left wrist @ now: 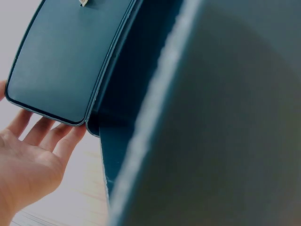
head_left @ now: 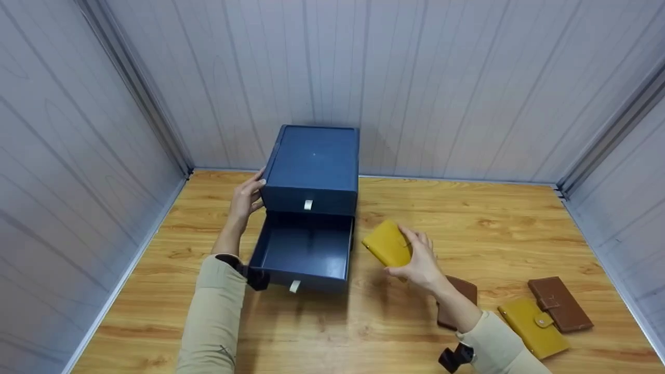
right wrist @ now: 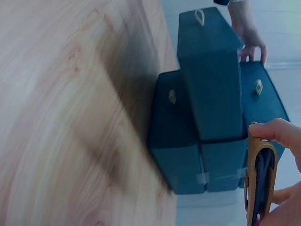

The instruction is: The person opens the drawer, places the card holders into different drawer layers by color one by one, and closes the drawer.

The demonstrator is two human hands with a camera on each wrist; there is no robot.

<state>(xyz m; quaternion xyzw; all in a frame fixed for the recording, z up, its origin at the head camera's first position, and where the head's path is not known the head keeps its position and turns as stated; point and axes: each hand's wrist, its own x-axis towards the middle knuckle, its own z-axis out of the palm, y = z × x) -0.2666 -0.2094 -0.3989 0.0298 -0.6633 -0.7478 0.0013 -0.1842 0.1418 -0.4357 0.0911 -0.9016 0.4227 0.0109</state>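
Observation:
A dark blue drawer cabinet [head_left: 319,156] stands near the back wall, its middle drawer [head_left: 306,249] pulled out and bare inside. My left hand [head_left: 244,200] rests on the cabinet's left side; in the left wrist view, the fingers [left wrist: 49,134] lie extended against the edge of the top drawer [left wrist: 66,61]. To the right of the pulled-out drawer, my right hand [head_left: 420,259] pinches a yellow card wallet [head_left: 388,243] between thumb and fingers, above the table. The right wrist view shows this wallet edge-on, with dark inner leaves [right wrist: 261,183].
On the wooden table [head_left: 395,332] at the right lie another yellow wallet [head_left: 532,327] with a snap strap and a brown wallet [head_left: 561,304] touching it. A second brown wallet [head_left: 462,291] is partly hidden under my right forearm. Pale panels [head_left: 415,88] enclose the table.

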